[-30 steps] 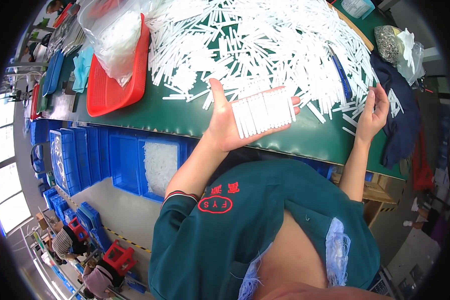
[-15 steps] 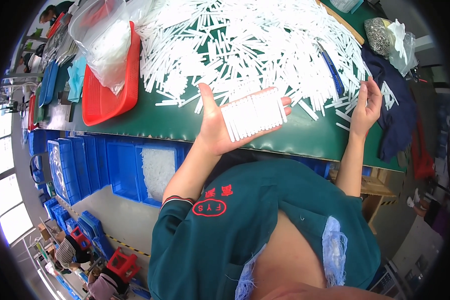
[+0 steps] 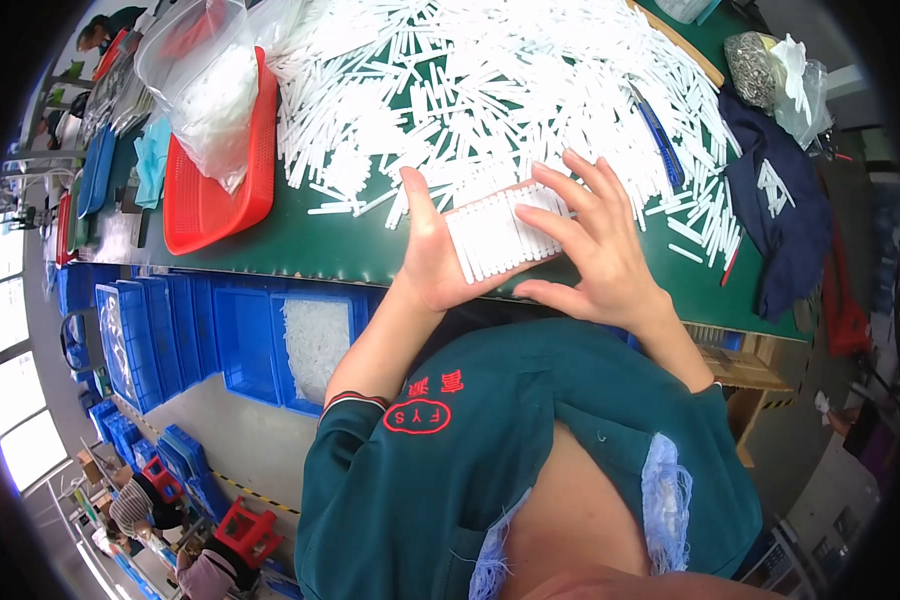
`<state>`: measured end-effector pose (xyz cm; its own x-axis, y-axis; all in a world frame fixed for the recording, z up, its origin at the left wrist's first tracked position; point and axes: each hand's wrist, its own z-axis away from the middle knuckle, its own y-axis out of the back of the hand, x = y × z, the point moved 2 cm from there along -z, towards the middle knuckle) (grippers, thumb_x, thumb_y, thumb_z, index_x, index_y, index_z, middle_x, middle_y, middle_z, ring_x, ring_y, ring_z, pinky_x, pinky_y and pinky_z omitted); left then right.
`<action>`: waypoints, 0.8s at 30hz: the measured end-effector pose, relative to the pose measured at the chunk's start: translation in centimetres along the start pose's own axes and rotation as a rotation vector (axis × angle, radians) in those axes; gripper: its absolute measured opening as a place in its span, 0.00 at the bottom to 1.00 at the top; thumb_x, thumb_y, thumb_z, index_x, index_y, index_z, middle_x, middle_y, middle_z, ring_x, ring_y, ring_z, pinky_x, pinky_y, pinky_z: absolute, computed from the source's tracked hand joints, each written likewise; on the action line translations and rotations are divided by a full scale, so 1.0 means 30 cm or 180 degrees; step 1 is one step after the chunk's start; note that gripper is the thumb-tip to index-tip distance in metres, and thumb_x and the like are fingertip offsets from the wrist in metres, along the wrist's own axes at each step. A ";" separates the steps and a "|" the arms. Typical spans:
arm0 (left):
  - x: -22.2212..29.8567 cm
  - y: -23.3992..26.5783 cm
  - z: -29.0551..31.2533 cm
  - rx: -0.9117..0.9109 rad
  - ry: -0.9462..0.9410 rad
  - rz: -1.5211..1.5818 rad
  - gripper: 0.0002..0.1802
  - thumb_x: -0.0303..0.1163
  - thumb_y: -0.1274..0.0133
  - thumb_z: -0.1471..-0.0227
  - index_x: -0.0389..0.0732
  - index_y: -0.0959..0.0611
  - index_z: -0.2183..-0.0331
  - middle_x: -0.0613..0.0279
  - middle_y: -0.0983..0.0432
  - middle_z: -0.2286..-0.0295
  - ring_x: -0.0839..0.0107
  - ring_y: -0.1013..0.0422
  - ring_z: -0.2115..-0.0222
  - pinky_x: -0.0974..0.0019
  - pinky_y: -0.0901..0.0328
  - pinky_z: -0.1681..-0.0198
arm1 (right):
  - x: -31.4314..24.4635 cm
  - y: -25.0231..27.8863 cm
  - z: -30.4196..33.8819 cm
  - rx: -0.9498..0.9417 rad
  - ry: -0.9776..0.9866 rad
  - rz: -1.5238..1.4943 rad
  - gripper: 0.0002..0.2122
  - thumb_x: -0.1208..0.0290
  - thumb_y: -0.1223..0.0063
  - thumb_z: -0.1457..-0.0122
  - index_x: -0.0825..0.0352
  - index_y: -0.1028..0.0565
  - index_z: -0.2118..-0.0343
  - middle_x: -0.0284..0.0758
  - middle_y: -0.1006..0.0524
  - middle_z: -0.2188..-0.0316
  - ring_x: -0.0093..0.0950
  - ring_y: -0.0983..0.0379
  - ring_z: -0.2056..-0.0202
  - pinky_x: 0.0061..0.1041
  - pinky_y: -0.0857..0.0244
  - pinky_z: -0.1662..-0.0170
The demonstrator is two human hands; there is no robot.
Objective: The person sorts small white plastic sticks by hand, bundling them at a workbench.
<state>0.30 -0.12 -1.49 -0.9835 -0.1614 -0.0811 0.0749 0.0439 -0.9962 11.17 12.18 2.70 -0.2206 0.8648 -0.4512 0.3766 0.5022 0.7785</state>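
Observation:
My left hand (image 3: 432, 255) is palm up above the table's near edge, thumb raised. Across its palm and fingers lies a flat row of short white plastic sticks (image 3: 492, 240), side by side, which it holds. My right hand (image 3: 600, 245) is over the right end of that row, fingers spread and slightly bent. Its fingertips are close to the sticks; whether they touch I cannot tell. Beyond both hands a wide heap of loose white sticks (image 3: 450, 90) covers much of the green table (image 3: 370, 245). A blue utility knife (image 3: 660, 140) lies on the heap's right side.
At the left stands a red basket (image 3: 215, 215) with a clear plastic bag (image 3: 215, 110) of white pieces. A navy cloth (image 3: 785, 220) lies at the right, a bag of small metal-like parts (image 3: 753, 68) behind it. Blue crates (image 3: 245, 335) stand below the table edge.
My right hand has come left from beside the navy cloth to the row of sticks, its fingers spreading. Loose sticks and a thin red thing now show where it was. My left hand stays almost still.

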 end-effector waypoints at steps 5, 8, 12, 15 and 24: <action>-0.005 0.015 0.006 0.0156 0.0022 -0.0271 0.55 0.77 0.79 0.59 0.44 0.47 0.41 0.48 0.49 0.44 0.48 0.48 0.44 0.43 0.52 0.43 | -0.006 -0.001 -0.062 -0.0310 0.0031 -0.0059 0.30 0.64 0.38 0.64 0.58 0.31 0.51 0.38 0.41 0.43 0.42 0.49 0.41 0.50 0.58 0.41; -0.005 0.019 0.005 0.0280 0.0027 -0.0240 0.56 0.78 0.79 0.59 0.44 0.47 0.41 0.49 0.49 0.43 0.48 0.49 0.43 0.44 0.52 0.43 | -0.003 -0.002 -0.077 -0.0468 0.0099 -0.0077 0.30 0.66 0.40 0.65 0.59 0.31 0.52 0.38 0.42 0.43 0.41 0.50 0.40 0.50 0.59 0.40; -0.012 0.005 -0.002 0.0503 0.0013 -0.0180 0.57 0.78 0.80 0.60 0.44 0.47 0.41 0.49 0.50 0.43 0.49 0.49 0.43 0.44 0.52 0.43 | 0.005 0.000 -0.086 -0.0528 0.0128 -0.0142 0.28 0.67 0.40 0.65 0.61 0.31 0.55 0.38 0.41 0.43 0.40 0.50 0.40 0.48 0.58 0.40; -0.011 0.012 -0.007 0.0754 -0.0043 -0.0562 0.59 0.80 0.80 0.62 0.42 0.47 0.41 0.49 0.49 0.43 0.50 0.49 0.43 0.44 0.52 0.43 | 0.005 0.009 -0.089 -0.0538 0.0096 -0.0237 0.27 0.67 0.40 0.65 0.62 0.31 0.56 0.39 0.40 0.44 0.41 0.50 0.40 0.48 0.57 0.40; -0.007 -0.015 -0.007 0.0536 0.0100 -0.0430 0.68 0.82 0.74 0.68 0.31 0.53 0.42 0.34 0.61 0.42 0.41 0.60 0.41 0.45 0.60 0.40 | 0.353 0.283 0.059 0.1187 -0.0780 0.1054 0.26 0.69 0.37 0.59 0.67 0.32 0.54 0.44 0.37 0.46 0.40 0.43 0.44 0.33 0.50 0.43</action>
<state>0.45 0.11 -1.02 -0.9910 -0.1237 0.0519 -0.0341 -0.1418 -0.9893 13.62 25.60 3.75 0.1627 0.9293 -0.3317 0.6930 0.1316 0.7088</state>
